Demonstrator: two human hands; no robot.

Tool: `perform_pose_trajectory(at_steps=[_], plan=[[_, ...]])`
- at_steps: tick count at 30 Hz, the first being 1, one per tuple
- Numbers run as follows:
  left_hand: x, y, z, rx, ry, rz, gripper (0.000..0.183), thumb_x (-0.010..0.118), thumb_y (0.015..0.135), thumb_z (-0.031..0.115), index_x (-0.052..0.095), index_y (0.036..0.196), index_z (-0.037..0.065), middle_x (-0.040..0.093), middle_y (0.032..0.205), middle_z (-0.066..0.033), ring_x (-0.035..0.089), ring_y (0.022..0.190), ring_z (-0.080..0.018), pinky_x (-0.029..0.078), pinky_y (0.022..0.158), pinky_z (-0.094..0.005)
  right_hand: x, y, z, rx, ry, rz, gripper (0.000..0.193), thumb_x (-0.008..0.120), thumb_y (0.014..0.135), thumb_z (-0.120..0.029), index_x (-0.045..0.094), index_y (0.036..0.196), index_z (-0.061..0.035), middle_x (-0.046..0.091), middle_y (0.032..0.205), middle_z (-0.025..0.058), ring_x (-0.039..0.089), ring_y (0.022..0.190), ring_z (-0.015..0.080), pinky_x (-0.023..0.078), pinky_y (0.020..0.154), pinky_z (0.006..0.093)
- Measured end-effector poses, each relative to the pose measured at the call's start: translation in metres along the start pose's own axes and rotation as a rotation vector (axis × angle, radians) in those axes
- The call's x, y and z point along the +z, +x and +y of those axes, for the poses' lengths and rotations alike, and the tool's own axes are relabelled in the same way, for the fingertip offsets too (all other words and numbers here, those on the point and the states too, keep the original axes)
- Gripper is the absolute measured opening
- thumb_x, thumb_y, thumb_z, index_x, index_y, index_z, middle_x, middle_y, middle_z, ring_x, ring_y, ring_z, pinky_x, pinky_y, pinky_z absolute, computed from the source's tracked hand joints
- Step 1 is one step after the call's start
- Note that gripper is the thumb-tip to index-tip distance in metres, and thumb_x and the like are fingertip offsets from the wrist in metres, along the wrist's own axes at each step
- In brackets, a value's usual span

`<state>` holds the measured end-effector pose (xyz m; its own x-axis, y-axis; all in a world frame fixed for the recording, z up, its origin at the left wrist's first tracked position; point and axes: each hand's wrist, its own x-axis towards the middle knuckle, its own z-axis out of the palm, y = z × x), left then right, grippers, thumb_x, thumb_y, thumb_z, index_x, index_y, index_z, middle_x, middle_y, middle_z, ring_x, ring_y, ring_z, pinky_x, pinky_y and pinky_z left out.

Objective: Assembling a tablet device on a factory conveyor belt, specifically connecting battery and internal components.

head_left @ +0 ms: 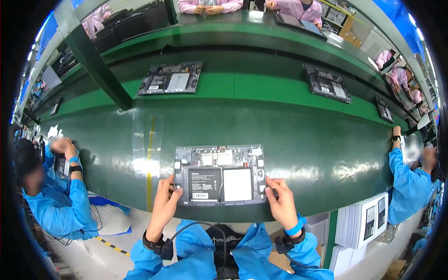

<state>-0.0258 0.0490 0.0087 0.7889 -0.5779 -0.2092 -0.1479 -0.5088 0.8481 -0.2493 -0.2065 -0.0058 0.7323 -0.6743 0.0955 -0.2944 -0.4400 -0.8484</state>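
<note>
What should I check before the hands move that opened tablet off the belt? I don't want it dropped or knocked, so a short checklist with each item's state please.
1. Left hand on the tablet: ok, fingers at its left edge.
2. Right hand on the tablet: ok, fingers at its right edge.
3. Tablet flat on the belt: ok, lying level, open side up.
4. Belt around the tablet: ok, only a clear film strip to its left, apart from it.
5. Fingers under the edges: cannot tell.
6. Inner parts seated: cannot tell, too small.
</note>
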Motion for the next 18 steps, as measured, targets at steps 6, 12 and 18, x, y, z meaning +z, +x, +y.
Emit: perform_pose_trajectory(at_steps=[6, 12, 18], plan=[[0.009, 0.009, 0.066, 0.678, 0.583, 0.194, 0.051, 0.068, 0.085, 0.015, 0.057, 0.131, -0.002, 0.058, 0.126, -0.0158, 0.055, 0.112, -0.0321, 0.045, 0.093, -0.0421, -0.044, 0.019, -0.040, -0.236, 0.419, 0.355, 0.059, 0.037, 0.105, -0.041, 0.071, 0.113, 0.0062, 0.061, 0.104, 0.0140, 0.060, 0.088, 0.0185, 0.052, 0.058, 0.0296], [0.029, 0.035, 0.066, 1.116, 1.082, -0.272, 0.055, 0.067, 0.088, 0.036, 0.064, 0.124, -0.005, 0.062, 0.128, -0.0151, 0.055, 0.096, -0.0245, 0.043, 0.080, -0.0358, -0.022, 0.082, -0.055, -0.085, 0.632, -0.171, 0.060, 0.043, 0.108, -0.050, 0.068, 0.089, 0.0015, 0.068, 0.077, 0.0087, 0.064, 0.067, 0.0141, 0.050, 0.054, 0.0271], [0.034, 0.053, 0.055, 1.228, 1.011, -0.291, 0.042, 0.064, 0.088, 0.033, 0.070, 0.108, -0.003, 0.065, 0.124, -0.0178, 0.056, 0.093, -0.0234, 0.044, 0.077, -0.0335, 0.010, 0.100, -0.037, -0.034, 0.337, -0.321, 0.018, 0.083, 0.085, -0.009, 0.072, 0.097, 0.0000, 0.074, 0.091, 0.0057, 0.070, 0.083, 0.0113, 0.055, 0.072, 0.0269]])
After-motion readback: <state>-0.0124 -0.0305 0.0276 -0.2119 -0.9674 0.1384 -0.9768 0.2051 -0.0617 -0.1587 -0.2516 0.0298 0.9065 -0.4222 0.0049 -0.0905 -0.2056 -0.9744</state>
